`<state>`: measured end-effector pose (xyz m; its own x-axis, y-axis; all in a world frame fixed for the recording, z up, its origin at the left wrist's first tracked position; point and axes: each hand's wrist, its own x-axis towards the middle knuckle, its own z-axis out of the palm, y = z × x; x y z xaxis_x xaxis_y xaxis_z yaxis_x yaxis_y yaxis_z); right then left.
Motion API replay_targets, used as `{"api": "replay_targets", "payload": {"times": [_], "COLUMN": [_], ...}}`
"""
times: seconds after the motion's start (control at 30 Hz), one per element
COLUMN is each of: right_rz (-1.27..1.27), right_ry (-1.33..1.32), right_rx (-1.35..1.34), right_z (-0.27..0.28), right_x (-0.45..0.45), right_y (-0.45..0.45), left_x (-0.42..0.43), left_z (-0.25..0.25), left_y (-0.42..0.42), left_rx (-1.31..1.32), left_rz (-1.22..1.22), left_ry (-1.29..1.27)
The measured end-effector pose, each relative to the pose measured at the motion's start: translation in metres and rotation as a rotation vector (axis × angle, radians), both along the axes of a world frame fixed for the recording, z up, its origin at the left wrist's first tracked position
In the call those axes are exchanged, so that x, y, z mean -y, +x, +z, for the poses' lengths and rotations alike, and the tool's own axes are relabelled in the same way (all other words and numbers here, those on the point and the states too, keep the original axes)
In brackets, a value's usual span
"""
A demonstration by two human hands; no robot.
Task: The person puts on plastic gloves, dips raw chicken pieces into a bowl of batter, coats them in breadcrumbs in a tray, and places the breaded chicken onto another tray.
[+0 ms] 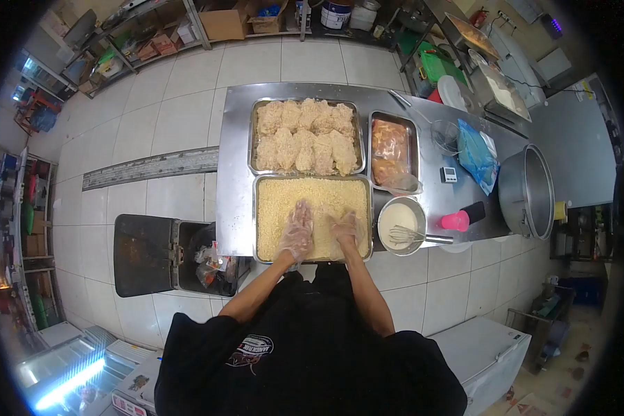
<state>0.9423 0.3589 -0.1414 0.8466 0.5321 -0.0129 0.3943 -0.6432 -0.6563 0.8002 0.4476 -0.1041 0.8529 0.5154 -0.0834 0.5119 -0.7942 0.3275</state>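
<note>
Both my hands wear clear plastic gloves and are over a metal tray [255,229] filled with pale yellow breadcrumbs [284,194]. My left hand [297,232] lies on the crumbs with its fingers stretched out, pointing away from me. To its right, my right hand [347,227] reaches down into the crumbs. Its fingertips are hard to make out, and whether anything lies under them is hidden. Just beyond stands a second metal tray [252,142] with two rows of breaded pieces [304,135], seemingly chicken.
Right of the trays are a smaller tray of raw meat [390,142], a bowl of batter [395,220] with a whisk [423,236], a timer [448,175], a pink cup [455,221], a strainer [444,135], a blue bag [477,156] and a large pot [527,193]. An open bin [177,256] stands at left.
</note>
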Motion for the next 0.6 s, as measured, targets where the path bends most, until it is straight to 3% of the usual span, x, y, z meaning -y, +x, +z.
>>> {"api": "replay_targets", "payload": {"times": [0.03, 0.1, 0.23, 0.3, 0.4, 0.53, 0.6], "right_rz": [-0.008, 0.137, 0.198, 0.302, 0.279, 0.262, 0.246], "right_ry": [-0.138, -0.171, 0.008, -0.157, -0.021, 0.062, 0.075], "right_rx": [0.071, -0.701, -0.667, -0.139, -0.054, -0.073, -0.141], "right_z": [0.026, 0.105, 0.023, 0.012, 0.070, 0.091, 0.123], "right_x": [-0.010, -0.022, -0.007, -0.007, -0.004, -0.006, -0.003], "right_y": [-0.003, -0.002, 0.012, 0.018, 0.011, 0.009, -0.002], "left_x": [-0.001, -0.005, -0.014, -0.038, -0.096, -0.172, -0.204], "left_z": [-0.009, -0.037, -0.011, -0.004, -0.003, -0.026, -0.050], "left_y": [-0.008, -0.020, -0.037, -0.043, -0.036, -0.013, 0.010], "left_rx": [-0.001, 0.197, 0.485, 0.607, 0.714, 0.768, 0.664], "left_rz": [0.005, 0.069, 0.239, 0.313, 0.371, 0.368, 0.485], "left_ry": [0.006, -0.016, -0.209, -0.221, -0.200, -0.158, -0.551]}}
